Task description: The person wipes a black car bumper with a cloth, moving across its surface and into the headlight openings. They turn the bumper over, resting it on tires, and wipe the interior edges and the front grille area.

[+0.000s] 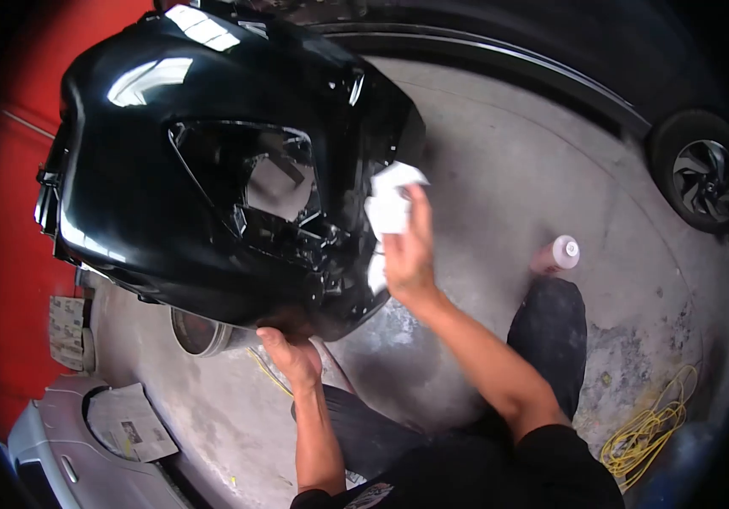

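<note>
A large, glossy black car panel (127,195) fills the upper left and centre of the frame, tilted, with a framed opening near its middle and bright reflections on its upper left part. The left hand (292,360) is at the panel's lower edge, its thumb raised against the edge and apart from the other fingers, which are partly hidden, so how far they close cannot be told.

The right hand (411,250) is at the panel's right edge, pinching a crumpled white cloth (390,204) between its thumb and fingers. The cloth lies at the edge of the panel, slightly blurred; another white patch shows just below it, and whether it is part of the cloth cannot be told.

To the right of centre, a pinkish bottle (555,254) with a white cap stands on the grey concrete floor (500,161), near the person's knee (551,314). A coiled yellow cord (649,433) lies on the floor in the lower right of the frame. A dark car (551,34) spans the top and upper right, its wheel (708,178) at the right side. A bucket (203,332) is partly visible below the black panel. In the lower left is a grey car part (63,433) with a sheet of paper (131,422) on it, beside a red surface (8,254).
</note>
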### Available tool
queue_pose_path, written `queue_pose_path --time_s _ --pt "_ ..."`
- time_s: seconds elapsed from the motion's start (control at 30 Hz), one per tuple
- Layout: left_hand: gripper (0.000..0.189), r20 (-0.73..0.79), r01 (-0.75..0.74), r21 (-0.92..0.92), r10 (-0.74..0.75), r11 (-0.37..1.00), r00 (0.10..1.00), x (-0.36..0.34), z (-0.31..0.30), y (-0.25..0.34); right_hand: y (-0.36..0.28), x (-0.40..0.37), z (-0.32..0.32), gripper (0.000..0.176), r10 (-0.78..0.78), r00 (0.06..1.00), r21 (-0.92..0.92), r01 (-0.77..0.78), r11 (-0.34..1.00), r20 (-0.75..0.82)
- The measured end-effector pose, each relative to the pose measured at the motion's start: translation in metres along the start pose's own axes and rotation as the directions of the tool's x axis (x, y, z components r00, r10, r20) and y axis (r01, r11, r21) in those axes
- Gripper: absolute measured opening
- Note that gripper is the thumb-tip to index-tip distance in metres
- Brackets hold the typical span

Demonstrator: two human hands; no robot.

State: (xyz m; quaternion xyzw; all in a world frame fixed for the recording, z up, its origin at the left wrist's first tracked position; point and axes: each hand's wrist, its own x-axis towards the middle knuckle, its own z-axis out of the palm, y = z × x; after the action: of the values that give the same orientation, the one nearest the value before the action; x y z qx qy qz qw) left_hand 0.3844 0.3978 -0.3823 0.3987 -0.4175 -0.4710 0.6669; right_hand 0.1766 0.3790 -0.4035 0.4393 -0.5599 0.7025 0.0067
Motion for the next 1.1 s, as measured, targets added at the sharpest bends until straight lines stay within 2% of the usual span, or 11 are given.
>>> queue_pose_path --time_s 0.07,0.2,0.43,0.6,0.67,0.73,0.8,0.83,0.93,1.03,1.1 --pt "0.076 0.09 0.0 0.089 -0.008 0.996 0.996 -0.002 -0.009 0.001 0.007 0.06 0.021 0.044 -0.322 0.945 -0.203 0.327 0.923 0.06" --pt "0.077 0.231 0.034 0.043 -0.044 0.998 0.972 0.006 -0.032 -0.006 0.016 0.182 0.034 0.037 -0.202 0.978 -0.024 0.203 0.979 0.061" --pt "0.068 0.027 -0.015 0.059 0.013 0.998 1.0 0.008 -0.028 -0.018 -0.003 0.11 0.031 0.052 -0.286 0.954 -0.064 0.293 0.954 0.093" --pt "0.072 0.052 0.034 -0.003 -0.034 0.999 0.998 0.007 -0.034 -0.018 0.028 0.26 0.086 0.029 -0.597 0.792 0.107 0.587 0.802 0.128" --pt "0.078 0.138 0.072 0.01 -0.073 0.997 0.988 0.0 -0.032 -0.012 0.016 0.308 0.101 0.03 -0.279 0.827 -0.026 0.334 0.942 0.487" --pt "0.078 0.054 -0.05 -0.046 0.052 0.998 0.997 -0.004 0.008 0.004 0.037 0.329 0.104 0.033 -0.261 0.793 -0.03 0.332 0.943 0.551" --pt "0.076 0.093 -0.088 0.027 0.085 0.996 0.992 -0.003 0.007 0.003 0.036 0.3 0.095 0.035 -0.257 0.882 -0.054 0.301 0.952 0.394" --pt "0.066 -0.2 -0.044 -0.169 0.01 0.985 0.98 -0.007 0.048 0.014 0.028 0.27 0.084 0.031 -0.244 0.952 -0.153 0.273 0.95 0.186" --pt "0.055 0.005 -0.024 0.021 0.024 0.999 1.0 -0.004 0.01 0.002 0.027 0.172 0.054 0.035 -0.298 0.95 -0.124 0.286 0.95 -0.092" --pt "0.058 -0.117 -0.001 0.037 0.006 0.999 0.993 -0.006 0.021 0.003 0.009 0.03 0.032 0.054 -0.075 0.996 -0.118 0.081 0.99 0.049" --pt "0.06 0.069 -0.001 0.011 0.0 1.0 0.998 0.005 -0.015 -0.008 -0.007 -0.073 0.02 0.046 -0.026 0.989 -0.036 0.031 0.999 0.147"
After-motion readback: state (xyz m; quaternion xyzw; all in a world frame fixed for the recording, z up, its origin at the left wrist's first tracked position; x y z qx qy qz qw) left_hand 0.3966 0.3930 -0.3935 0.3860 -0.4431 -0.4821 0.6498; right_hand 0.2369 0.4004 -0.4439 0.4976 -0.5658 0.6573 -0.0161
